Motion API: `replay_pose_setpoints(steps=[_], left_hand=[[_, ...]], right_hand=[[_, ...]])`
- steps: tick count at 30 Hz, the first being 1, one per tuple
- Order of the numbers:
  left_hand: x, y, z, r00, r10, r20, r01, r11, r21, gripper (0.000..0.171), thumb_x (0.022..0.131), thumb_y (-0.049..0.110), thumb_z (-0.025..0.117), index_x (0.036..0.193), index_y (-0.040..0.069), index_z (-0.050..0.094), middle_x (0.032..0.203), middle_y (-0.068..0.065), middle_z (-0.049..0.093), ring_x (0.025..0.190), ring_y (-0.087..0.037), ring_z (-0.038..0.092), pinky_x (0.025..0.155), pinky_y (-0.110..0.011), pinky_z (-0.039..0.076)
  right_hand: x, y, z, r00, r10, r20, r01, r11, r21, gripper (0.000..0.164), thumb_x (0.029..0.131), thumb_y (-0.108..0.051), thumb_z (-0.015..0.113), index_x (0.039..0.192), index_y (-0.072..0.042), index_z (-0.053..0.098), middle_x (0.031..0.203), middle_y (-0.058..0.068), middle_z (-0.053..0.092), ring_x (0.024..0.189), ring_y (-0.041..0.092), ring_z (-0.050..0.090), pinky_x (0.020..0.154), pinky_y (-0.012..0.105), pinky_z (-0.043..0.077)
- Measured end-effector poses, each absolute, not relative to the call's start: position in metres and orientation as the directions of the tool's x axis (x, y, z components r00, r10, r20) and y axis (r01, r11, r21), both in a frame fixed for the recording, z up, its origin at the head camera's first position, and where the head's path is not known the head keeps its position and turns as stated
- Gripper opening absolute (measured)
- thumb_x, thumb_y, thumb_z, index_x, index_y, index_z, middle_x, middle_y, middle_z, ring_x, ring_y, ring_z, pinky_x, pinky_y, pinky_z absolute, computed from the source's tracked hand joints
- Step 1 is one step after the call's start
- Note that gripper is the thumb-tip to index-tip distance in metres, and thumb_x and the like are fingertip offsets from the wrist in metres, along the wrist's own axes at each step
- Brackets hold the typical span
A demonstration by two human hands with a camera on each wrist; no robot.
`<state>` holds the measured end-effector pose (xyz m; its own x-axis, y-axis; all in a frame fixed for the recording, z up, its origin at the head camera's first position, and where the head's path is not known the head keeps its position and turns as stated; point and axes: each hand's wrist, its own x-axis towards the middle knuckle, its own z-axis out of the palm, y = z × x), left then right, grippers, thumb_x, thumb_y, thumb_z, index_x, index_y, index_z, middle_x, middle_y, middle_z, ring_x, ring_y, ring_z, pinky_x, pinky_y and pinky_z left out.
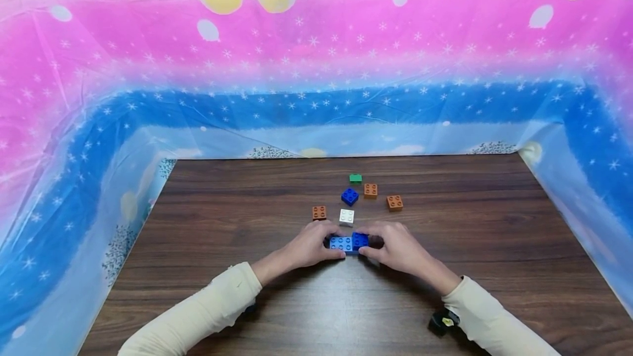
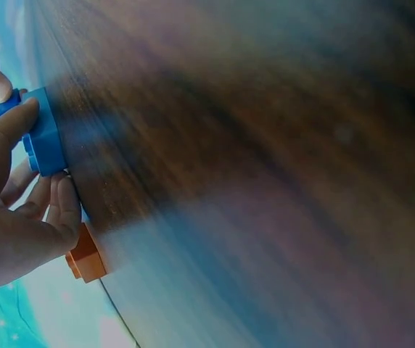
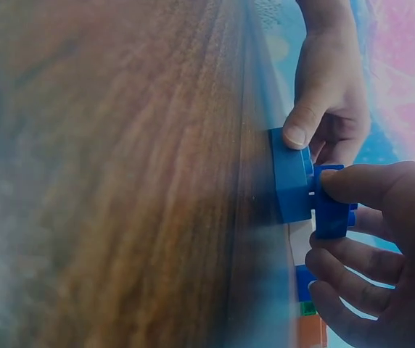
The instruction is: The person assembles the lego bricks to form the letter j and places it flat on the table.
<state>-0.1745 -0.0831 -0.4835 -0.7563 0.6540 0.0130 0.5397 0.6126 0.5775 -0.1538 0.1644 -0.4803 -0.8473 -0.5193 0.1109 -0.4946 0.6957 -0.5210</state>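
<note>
My left hand (image 1: 310,243) pinches the left end of a long light blue toy building brick (image 1: 340,244) on the table, thumb on its near side. At the brick's right end, a smaller dark blue building brick (image 1: 360,240) is between the thumb and fingers of my right hand (image 1: 399,247). The right wrist view shows this dark blue brick (image 3: 331,217) over the studs of the light blue brick (image 3: 291,185), with a narrow gap between their bodies. In the left wrist view, my left thumb partly hides both.
Just beyond my hands lie a white brick (image 1: 346,217) and an orange-brown brick (image 1: 319,212). Farther back are another dark blue brick (image 1: 350,196), two orange bricks (image 1: 370,190) (image 1: 394,202) and a green brick (image 1: 355,178). Patterned cloth (image 1: 316,109) surrounds the wooden table (image 1: 237,196).
</note>
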Motion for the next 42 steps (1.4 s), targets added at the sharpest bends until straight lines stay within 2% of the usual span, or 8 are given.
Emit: replay_pose_setpoints(steps=[6, 12, 16, 19, 22, 27, 34, 42], left_hand=[[-0.1744, -0.0829, -0.4836, -0.755, 0.655, 0.012, 0.542, 0.614, 0.574, 0.038, 0.090, 0.029, 0.081, 0.122, 0.012, 0.073, 0.117, -0.001, 0.071, 0.108, -0.017, 0.063, 0.095, -0.040, 0.048], [-0.1746, -0.0835, -0.4835, -0.756, 0.655, 0.017, 0.544, 0.612, 0.574, 0.038, 0.090, 0.029, 0.080, 0.123, 0.013, 0.073, 0.115, -0.001, 0.071, 0.106, -0.017, 0.063, 0.095, -0.040, 0.047], [-0.1753, -0.0837, -0.4837, -0.754, 0.657, 0.021, 0.549, 0.612, 0.570, 0.037, 0.090, 0.029, 0.080, 0.122, 0.012, 0.073, 0.115, -0.001, 0.072, 0.105, -0.017, 0.063, 0.096, -0.040, 0.047], [-0.1757, -0.0841, -0.4842, -0.752, 0.659, 0.022, 0.550, 0.608, 0.572, 0.038, 0.089, 0.029, 0.080, 0.121, 0.010, 0.073, 0.114, -0.003, 0.072, 0.105, -0.018, 0.063, 0.098, -0.041, 0.046], [-0.1754, -0.0841, -0.4842, -0.751, 0.660, 0.020, 0.547, 0.605, 0.578, 0.038, 0.089, 0.028, 0.081, 0.122, 0.009, 0.073, 0.116, -0.005, 0.072, 0.107, -0.019, 0.064, 0.100, -0.042, 0.045], [-0.1742, -0.0838, -0.4835, -0.757, 0.653, 0.014, 0.539, 0.613, 0.578, 0.037, 0.090, 0.029, 0.080, 0.121, 0.011, 0.073, 0.116, -0.003, 0.072, 0.108, -0.019, 0.063, 0.100, -0.043, 0.045], [-0.1733, -0.0827, -0.4820, -0.758, 0.652, 0.011, 0.536, 0.613, 0.581, 0.036, 0.090, 0.028, 0.081, 0.120, 0.010, 0.073, 0.114, -0.003, 0.072, 0.106, -0.018, 0.064, 0.098, -0.042, 0.046], [-0.1731, -0.0827, -0.4807, -0.755, 0.656, 0.017, 0.544, 0.611, 0.575, 0.037, 0.089, 0.028, 0.081, 0.121, 0.010, 0.073, 0.115, -0.003, 0.072, 0.105, -0.018, 0.064, 0.093, -0.038, 0.048]], right_hand=[[-0.1544, 0.1638, -0.4776, -0.847, -0.522, 0.104, -0.497, 0.707, -0.503, 0.040, 0.091, -0.030, 0.079, 0.127, -0.014, 0.073, 0.119, 0.005, 0.073, 0.098, 0.014, 0.068, 0.079, 0.038, 0.055], [-0.1562, 0.1611, -0.4763, -0.852, -0.516, 0.091, -0.486, 0.713, -0.506, 0.041, 0.089, -0.031, 0.081, 0.127, -0.017, 0.074, 0.109, 0.000, 0.072, 0.068, 0.004, 0.056, 0.061, 0.026, 0.045], [-0.1570, 0.1600, -0.4767, -0.857, -0.509, 0.087, -0.473, 0.707, -0.525, 0.041, 0.088, -0.029, 0.082, 0.126, -0.017, 0.075, 0.102, 0.000, 0.070, 0.058, 0.002, 0.047, 0.058, 0.026, 0.041], [-0.1570, 0.1579, -0.4775, -0.860, -0.502, 0.088, -0.470, 0.715, -0.517, 0.041, 0.088, -0.031, 0.082, 0.126, -0.018, 0.074, 0.114, 0.009, 0.073, 0.063, 0.003, 0.051, 0.072, 0.035, 0.049], [-0.1566, 0.1573, -0.4781, -0.860, -0.502, 0.091, -0.473, 0.719, -0.509, 0.042, 0.088, -0.031, 0.082, 0.127, -0.017, 0.074, 0.124, 0.011, 0.071, 0.067, 0.004, 0.051, 0.076, 0.037, 0.048], [-0.1554, 0.1605, -0.4775, -0.860, -0.503, 0.085, -0.467, 0.709, -0.529, 0.042, 0.088, -0.030, 0.081, 0.127, -0.016, 0.074, 0.119, 0.008, 0.072, 0.064, 0.003, 0.050, 0.062, 0.026, 0.042], [-0.1545, 0.1632, -0.4791, -0.861, -0.502, 0.080, -0.461, 0.707, -0.536, 0.040, 0.089, -0.028, 0.081, 0.126, -0.014, 0.074, 0.111, 0.004, 0.073, 0.062, 0.000, 0.050, 0.058, 0.024, 0.041], [-0.1541, 0.1582, -0.4753, -0.856, -0.509, 0.092, -0.489, 0.738, -0.466, 0.042, 0.086, -0.029, 0.083, 0.123, -0.012, 0.076, 0.118, 0.011, 0.073, 0.061, 0.000, 0.049, 0.061, 0.026, 0.043]])
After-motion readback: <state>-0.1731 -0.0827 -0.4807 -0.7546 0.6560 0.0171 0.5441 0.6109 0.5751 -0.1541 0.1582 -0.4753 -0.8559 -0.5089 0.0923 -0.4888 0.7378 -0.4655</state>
